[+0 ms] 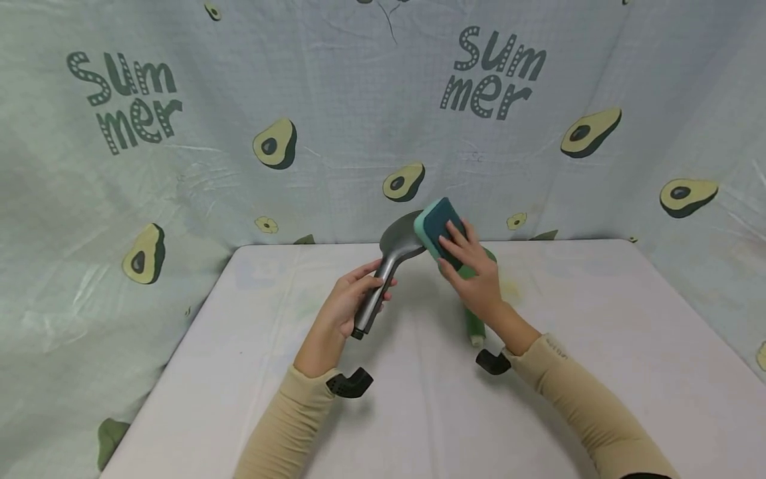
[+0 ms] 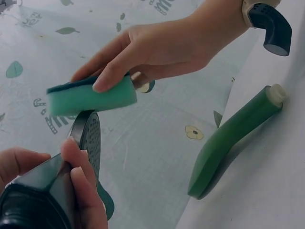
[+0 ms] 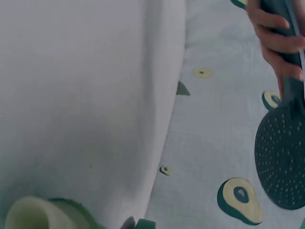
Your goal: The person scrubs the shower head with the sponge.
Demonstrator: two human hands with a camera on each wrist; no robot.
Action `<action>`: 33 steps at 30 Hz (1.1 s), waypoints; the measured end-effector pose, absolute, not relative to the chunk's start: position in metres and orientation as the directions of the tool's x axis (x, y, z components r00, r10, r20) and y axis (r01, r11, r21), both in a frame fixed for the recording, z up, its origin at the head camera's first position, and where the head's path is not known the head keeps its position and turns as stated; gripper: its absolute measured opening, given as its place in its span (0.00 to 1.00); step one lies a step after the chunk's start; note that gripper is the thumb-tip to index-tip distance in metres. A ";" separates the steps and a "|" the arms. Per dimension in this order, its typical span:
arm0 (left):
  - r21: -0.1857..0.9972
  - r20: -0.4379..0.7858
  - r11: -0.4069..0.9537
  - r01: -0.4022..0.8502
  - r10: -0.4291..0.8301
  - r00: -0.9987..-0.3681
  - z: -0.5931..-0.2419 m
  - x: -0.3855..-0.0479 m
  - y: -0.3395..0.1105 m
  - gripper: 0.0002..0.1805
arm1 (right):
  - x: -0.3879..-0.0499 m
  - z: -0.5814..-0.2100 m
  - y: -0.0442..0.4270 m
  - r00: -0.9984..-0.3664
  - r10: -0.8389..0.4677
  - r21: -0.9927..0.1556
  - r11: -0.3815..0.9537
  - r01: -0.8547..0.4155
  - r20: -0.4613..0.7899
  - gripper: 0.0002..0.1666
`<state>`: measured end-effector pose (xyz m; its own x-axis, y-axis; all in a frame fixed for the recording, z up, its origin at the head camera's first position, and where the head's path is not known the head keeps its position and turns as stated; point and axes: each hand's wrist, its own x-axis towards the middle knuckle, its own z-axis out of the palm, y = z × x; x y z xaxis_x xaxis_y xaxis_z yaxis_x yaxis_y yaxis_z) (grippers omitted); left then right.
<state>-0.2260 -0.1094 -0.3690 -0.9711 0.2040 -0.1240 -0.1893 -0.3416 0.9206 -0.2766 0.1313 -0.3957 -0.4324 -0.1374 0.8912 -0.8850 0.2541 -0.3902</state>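
Note:
A grey shower head (image 1: 402, 236) is tilted up above the table, its handle gripped by my left hand (image 1: 350, 299). My right hand (image 1: 475, 276) pinches a two-tone sponge (image 1: 441, 229), dark on one face and light green on the other, beside the shower head's rim. In the left wrist view the light green side of the sponge (image 2: 95, 98) is at the top edge of the shower head (image 2: 90, 136), with the right hand (image 2: 157, 52) above. The perforated face (image 3: 281, 157) shows in the right wrist view.
A green bottle-like object with a pale end (image 1: 475, 326) lies on the white table (image 1: 419, 412) beneath my right hand. Behind the table hangs a patterned curtain (image 1: 347, 120). Black camera mounts (image 1: 350, 384) stick out from both wrists.

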 end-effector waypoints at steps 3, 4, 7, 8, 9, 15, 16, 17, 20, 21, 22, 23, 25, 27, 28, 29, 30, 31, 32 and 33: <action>0.921 -0.117 -0.343 -0.185 0.208 -0.971 -0.370 -0.226 -0.109 0.31 | -0.276 -0.397 0.128 -0.215 -0.310 -0.105 0.336 -0.936 0.926 0.16; 0.921 -0.115 -0.344 -0.184 0.210 -0.971 -0.370 -0.226 -0.109 0.31 | -0.276 -0.396 0.128 -0.162 -0.354 -0.031 0.347 -0.937 0.921 0.16; 0.920 -0.111 -0.348 -0.182 0.214 -0.971 -0.370 -0.227 -0.107 0.31 | -0.279 -0.393 0.132 -0.108 -0.425 0.066 0.373 -0.925 0.899 0.18; 0.920 -0.112 -0.348 -0.182 0.211 -0.971 -0.370 -0.227 -0.107 0.31 | -0.280 -0.392 0.134 -0.122 -0.418 0.052 0.382 -0.923 0.900 0.18; 0.920 -0.113 -0.348 -0.181 0.207 -0.972 -0.370 -0.227 -0.106 0.31 | -0.282 -0.390 0.136 -0.147 -0.396 0.020 0.388 -0.921 0.907 0.17; 0.928 -0.126 -0.323 -0.184 0.194 -0.973 -0.368 -0.225 -0.104 0.31 | -0.289 -0.384 0.144 -0.349 -0.163 -0.262 0.400 -0.878 0.923 0.24; 0.931 -0.127 -0.315 -0.185 0.195 -0.972 -0.368 -0.225 -0.104 0.31 | -0.290 -0.384 0.144 -0.355 -0.151 -0.269 0.409 -0.872 0.922 0.24; 0.934 -0.127 -0.307 -0.184 0.197 -0.972 -0.368 -0.224 -0.104 0.31 | -0.289 -0.385 0.142 -0.347 -0.152 -0.259 0.412 -0.873 0.926 0.23; 0.944 -0.115 -0.282 -0.170 0.199 -0.973 -0.369 -0.224 -0.104 0.31 | -0.286 -0.387 0.136 -0.263 -0.246 -0.134 0.439 -0.889 0.933 0.16; 0.948 -0.108 -0.273 -0.161 0.198 -0.974 -0.369 -0.224 -0.104 0.31 | -0.284 -0.387 0.134 -0.229 -0.294 -0.082 0.439 -0.895 0.928 0.16; 0.953 -0.099 -0.263 -0.150 0.198 -0.975 -0.370 -0.224 -0.104 0.31 | -0.282 -0.388 0.132 -0.195 -0.340 -0.030 0.434 -0.900 0.920 0.16; 0.957 -0.091 -0.255 -0.141 0.199 -0.976 -0.370 -0.224 -0.104 0.31 | -0.280 -0.388 0.130 -0.165 -0.379 0.014 0.427 -0.904 0.910 0.17; 0.962 -0.080 -0.240 -0.129 0.202 -0.976 -0.372 -0.225 -0.104 0.31 | -0.278 -0.388 0.128 -0.134 -0.437 0.065 0.410 -0.910 0.890 0.19; 0.964 -0.078 -0.232 -0.127 0.208 -0.975 -0.372 -0.225 -0.103 0.31 | -0.278 -0.388 0.129 -0.140 -0.447 0.060 0.405 -0.912 0.884 0.20; 0.965 -0.080 -0.228 -0.128 0.209 -0.975 -0.372 -0.225 -0.103 0.31 | -0.279 -0.388 0.131 -0.154 -0.438 0.042 0.407 -0.912 0.886 0.20; 0.966 -0.083 -0.225 -0.130 0.209 -0.974 -0.373 -0.225 -0.102 0.31 | -0.280 -0.388 0.132 -0.177 -0.421 0.013 0.410 -0.912 0.890 0.19; 0.966 -0.085 -0.221 -0.132 0.209 -0.974 -0.373 -0.225 -0.102 0.31 | -0.281 -0.388 0.135 -0.207 -0.397 -0.026 0.417 -0.909 0.894 0.18; 0.967 -0.089 -0.218 -0.135 0.208 -0.974 -0.373 -0.225 -0.101 0.31 | -0.282 -0.388 0.137 -0.241 -0.366 -0.069 0.424 -0.903 0.899 0.17; 0.967 -0.093 -0.214 -0.138 0.206 -0.974 -0.373 -0.224 -0.101 0.31 | -0.284 -0.388 0.139 -0.276 -0.331 -0.116 0.431 -0.895 0.902 0.17; 0.967 -0.098 -0.210 -0.141 0.206 -0.974 -0.373 -0.224 -0.100 0.31 | -0.285 -0.388 0.140 -0.310 -0.291 -0.165 0.431 -0.887 0.905 0.17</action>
<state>-0.2240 -0.1004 -0.3732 -0.9737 0.2056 -0.0978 -0.1415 -0.2101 0.9674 -0.2854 0.1403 -0.3880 -0.3104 -0.2915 0.9048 -0.8869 0.4315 -0.1652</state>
